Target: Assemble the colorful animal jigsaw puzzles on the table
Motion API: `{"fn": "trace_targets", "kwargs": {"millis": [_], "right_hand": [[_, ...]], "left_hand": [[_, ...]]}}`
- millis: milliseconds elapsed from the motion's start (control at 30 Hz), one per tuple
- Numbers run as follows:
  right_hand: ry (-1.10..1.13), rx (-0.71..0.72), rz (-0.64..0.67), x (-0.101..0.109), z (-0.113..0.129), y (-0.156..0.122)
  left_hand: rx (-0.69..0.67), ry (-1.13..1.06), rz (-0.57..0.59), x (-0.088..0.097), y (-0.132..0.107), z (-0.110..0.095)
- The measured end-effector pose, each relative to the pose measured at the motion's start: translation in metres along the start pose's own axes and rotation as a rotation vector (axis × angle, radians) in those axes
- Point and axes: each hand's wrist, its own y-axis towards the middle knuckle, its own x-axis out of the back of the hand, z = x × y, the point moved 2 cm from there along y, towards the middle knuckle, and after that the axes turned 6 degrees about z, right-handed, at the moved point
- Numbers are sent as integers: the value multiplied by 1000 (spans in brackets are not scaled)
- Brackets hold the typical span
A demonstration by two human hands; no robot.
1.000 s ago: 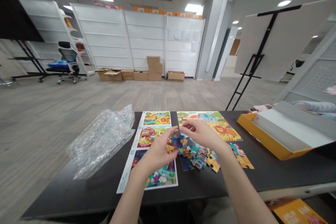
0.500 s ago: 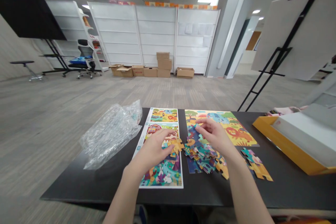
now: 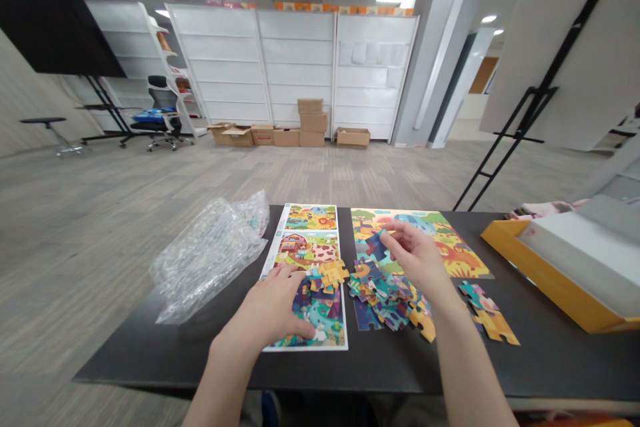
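Note:
My left hand (image 3: 273,307) lies flat, fingers spread, on the tall picture sheet (image 3: 306,250) that shows three coloured scenes. An orange puzzle piece (image 3: 333,272) rests on the sheet just past its fingertips. My right hand (image 3: 415,255) is raised over the pile of loose puzzle pieces (image 3: 383,293), pinching a dark blue puzzle piece (image 3: 376,245) between thumb and fingers. Behind it lies the finished lion-and-elephant puzzle picture (image 3: 453,243).
A crumpled clear plastic bag (image 3: 210,253) lies at the left of the black table (image 3: 210,353). A few joined pieces (image 3: 487,320) sit to the right. An open yellow box (image 3: 565,260) stands at the far right. An easel with a white board (image 3: 530,100) stands behind.
My left hand let go of the orange piece and drew back, flattening on the sheet. My right hand lifted a blue piece from the pile.

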Motion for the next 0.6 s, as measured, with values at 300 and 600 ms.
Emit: {"fn": "trace_targets", "kwargs": {"millis": [300, 600], "right_hand": [[-26, -3, 26, -7, -1, -4], [-54, 17, 38, -13, -2, -4]], "left_hand": [[-14, 26, -12, 0, 6, 3], [-236, -144, -139, -6, 28, -6]]}}
